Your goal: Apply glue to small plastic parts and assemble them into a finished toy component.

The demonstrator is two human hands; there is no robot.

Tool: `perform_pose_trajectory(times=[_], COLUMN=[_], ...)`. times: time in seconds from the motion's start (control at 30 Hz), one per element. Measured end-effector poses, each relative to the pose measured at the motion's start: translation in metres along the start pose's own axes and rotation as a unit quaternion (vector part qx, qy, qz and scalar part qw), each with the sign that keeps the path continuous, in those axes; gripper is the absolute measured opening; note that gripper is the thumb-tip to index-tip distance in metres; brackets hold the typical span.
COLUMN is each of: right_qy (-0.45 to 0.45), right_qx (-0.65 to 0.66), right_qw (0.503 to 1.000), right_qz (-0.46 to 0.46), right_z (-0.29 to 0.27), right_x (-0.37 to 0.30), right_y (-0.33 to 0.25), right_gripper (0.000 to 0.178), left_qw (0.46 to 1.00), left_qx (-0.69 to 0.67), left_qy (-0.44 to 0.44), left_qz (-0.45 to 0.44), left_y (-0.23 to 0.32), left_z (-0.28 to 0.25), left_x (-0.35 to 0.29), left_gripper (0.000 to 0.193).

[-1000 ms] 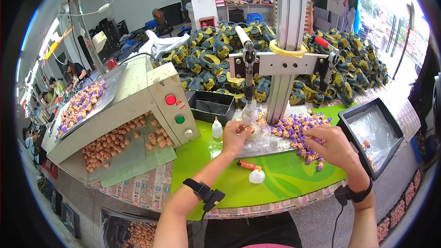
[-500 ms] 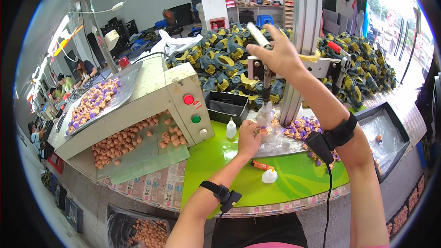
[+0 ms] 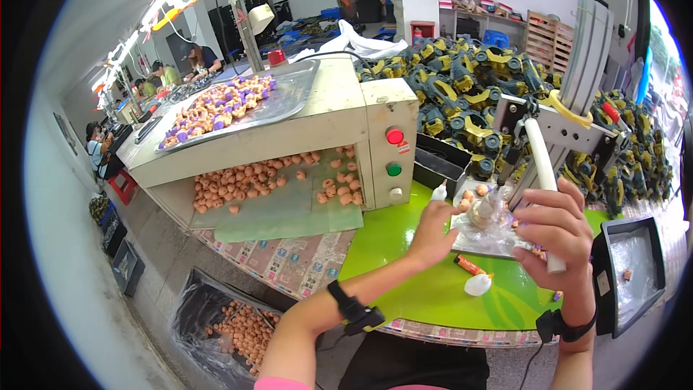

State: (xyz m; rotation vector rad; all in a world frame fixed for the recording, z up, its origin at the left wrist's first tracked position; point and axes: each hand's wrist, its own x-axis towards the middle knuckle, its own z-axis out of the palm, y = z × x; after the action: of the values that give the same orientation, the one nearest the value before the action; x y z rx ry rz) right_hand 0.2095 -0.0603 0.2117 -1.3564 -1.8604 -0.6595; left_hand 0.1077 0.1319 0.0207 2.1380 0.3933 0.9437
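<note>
My right hand (image 3: 556, 235) is wrapped around the white lever handle (image 3: 541, 155) of a hand press (image 3: 563, 126), which points down toward me. Below the press head, a clear fixture (image 3: 485, 211) sits on a metal plate (image 3: 480, 243) covered in plastic film. My left hand (image 3: 433, 236) is left of this fixture, thumb and fingers apart, with nothing visible in it. Small peach-coloured ball-shaped parts (image 3: 468, 196) lie just beyond its fingertips. A white squeeze bottle (image 3: 439, 192) stands behind that hand. Nearer me, another squeeze bottle (image 3: 478, 285) lies beside an orange tube (image 3: 469, 265).
At left, a beige machine (image 3: 289, 112) holds many peach parts (image 3: 245, 182) and carries a tray (image 3: 292, 97) of purple-and-peach pieces. Behind the press rises a heap of grey-yellow plastic parts (image 3: 462, 79). Black bins stand at right (image 3: 603, 274) and on the floor (image 3: 184, 318).
The view has turned left. My right hand has gone from open fingers by the raised lever to gripping it pulled low. My left hand has moved off the fixture to its left, fingers spreading.
</note>
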Motion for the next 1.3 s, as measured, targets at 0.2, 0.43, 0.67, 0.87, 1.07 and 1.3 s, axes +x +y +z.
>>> perform_pose_trajectory(times=[0.2, 0.43, 0.67, 0.87, 1.07, 1.3], right_qy=[0.055, -0.015, -0.006, -0.044, -0.069, -0.086], right_qx=[-0.081, -0.099, -0.163, -0.094, -0.098, -0.088], right_qw=[0.985, 0.942, 0.904, 0.864, 0.858, 0.883], right_qz=[0.139, 0.321, 0.395, 0.493, 0.499, 0.454], right_z=[0.004, -0.017, -0.023, -0.025, -0.026, -0.034], right_x=[-0.087, -0.174, -0.193, -0.192, -0.204, -0.207], right_y=[-0.003, -0.014, -0.042, -0.042, -0.036, -0.012], right_gripper=[0.055, 0.042, 0.025, 0.028, 0.033, 0.025], left_qw=[0.976, 0.892, 0.833, 0.765, 0.79, 0.849], left_qx=[0.171, 0.41, 0.487, 0.579, 0.564, 0.452], left_qy=[0.134, 0.185, 0.115, 0.141, 0.111, 0.057], left_qz=[0.012, -0.041, -0.236, -0.247, -0.212, -0.267], left_y=[-0.021, -0.132, -0.196, -0.194, -0.236, -0.193], left_z=[-0.109, -0.244, -0.306, -0.309, -0.299, -0.295], left_x=[-0.038, -0.015, 0.034, 0.027, 0.035, 0.038], left_gripper=[0.027, 0.048, 0.056, 0.053, 0.05, 0.04])
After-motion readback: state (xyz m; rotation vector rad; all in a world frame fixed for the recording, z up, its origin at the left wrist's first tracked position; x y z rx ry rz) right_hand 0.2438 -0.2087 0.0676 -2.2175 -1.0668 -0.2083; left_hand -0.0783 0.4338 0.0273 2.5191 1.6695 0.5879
